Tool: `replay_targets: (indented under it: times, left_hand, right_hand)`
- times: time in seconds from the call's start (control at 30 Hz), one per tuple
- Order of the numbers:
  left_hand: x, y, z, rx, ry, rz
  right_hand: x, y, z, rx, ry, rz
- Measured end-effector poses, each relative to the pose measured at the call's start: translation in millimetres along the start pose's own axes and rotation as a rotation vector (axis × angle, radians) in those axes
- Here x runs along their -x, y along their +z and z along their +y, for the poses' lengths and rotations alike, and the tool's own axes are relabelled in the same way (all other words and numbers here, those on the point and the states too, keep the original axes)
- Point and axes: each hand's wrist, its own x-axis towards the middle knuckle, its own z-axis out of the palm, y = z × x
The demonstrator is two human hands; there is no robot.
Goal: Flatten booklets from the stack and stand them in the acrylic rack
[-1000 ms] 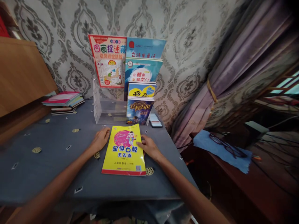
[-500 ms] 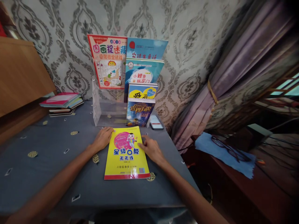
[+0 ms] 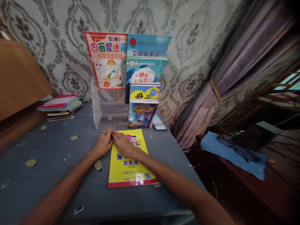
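Observation:
A yellow workbook (image 3: pixel 130 168) lies flat on the grey-blue tablecloth (image 3: pixel 47 168) in front of me. My left hand (image 3: pixel 103 144) rests at the book's upper left corner, fingers curled on its edge. My right hand (image 3: pixel 123 143) lies across the upper cover with fingers stretched toward that same corner, touching the left hand's fingertips. Behind the book stands a clear acrylic display rack (image 3: pixel 98 109) holding several children's books (image 3: pixel 142 90) on stepped tiers, with a red-bordered book (image 3: pixel 108 61) at its upper left.
A stack of books (image 3: pixel 61 106) lies at the table's far left, beside a wooden panel (image 3: pixel 18 78). Patterned wallpaper is behind the rack. A purple curtain (image 3: pixel 234 62) hangs right of the table, and a blue cloth with glasses (image 3: pixel 232 150) lies on a dark surface.
My right hand has moved from the book's right edge across the cover to its upper left corner, meeting my left hand. The view has shifted slightly closer.

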Motion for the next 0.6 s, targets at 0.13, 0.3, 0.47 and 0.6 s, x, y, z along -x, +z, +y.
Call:
replay_targets:
  times: [0.13, 0.3, 0.47, 0.6]
  left_hand:
    - [0, 1.5, -4, 0.001, 0.004, 0.014]
    - [0, 0.1, -2, -0.03, 0.018, -0.022]
    - [1, -2.6, 0, -0.053, 0.013, -0.038]
    - [1, -2.6, 0, -0.039, 0.038, -0.029]
  right_hand:
    - [-2, 4, 7, 0.019, 0.001, 0.018]
    - [11, 0, 24, 0.076, 0.071, 0.041]
    - [37, -15, 48, 0.119, 0.168, 0.037]
    - [59, -29, 70, 0.135, 0.231, 0.073]
